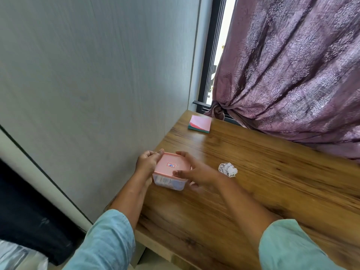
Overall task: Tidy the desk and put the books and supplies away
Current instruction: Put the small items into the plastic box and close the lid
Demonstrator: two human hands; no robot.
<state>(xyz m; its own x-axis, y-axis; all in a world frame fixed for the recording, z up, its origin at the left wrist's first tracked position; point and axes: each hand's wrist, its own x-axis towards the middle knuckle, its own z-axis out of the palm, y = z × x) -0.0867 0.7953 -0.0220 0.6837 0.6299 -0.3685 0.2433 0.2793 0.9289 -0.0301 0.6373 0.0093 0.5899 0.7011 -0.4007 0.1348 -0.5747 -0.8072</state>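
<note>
Two bare forearms, no rings, watch or bands. Left sleeve [101, 240] light blue-teal fabric, pushed up near elbow, lower left of frame. Right sleeve [288, 248] same colour, lower right.

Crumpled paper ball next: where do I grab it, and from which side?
Pinch the paper ball across its middle, coming straight down from above. It is a loose, irregular wad lying free on the desk, with no handle or edge. The right hand is nearest, but both hands are on the box.

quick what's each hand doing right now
Left hand: closed on the left side of the pink-lidded container.
Right hand: fingers spread, gripping the container's right side.
</note>
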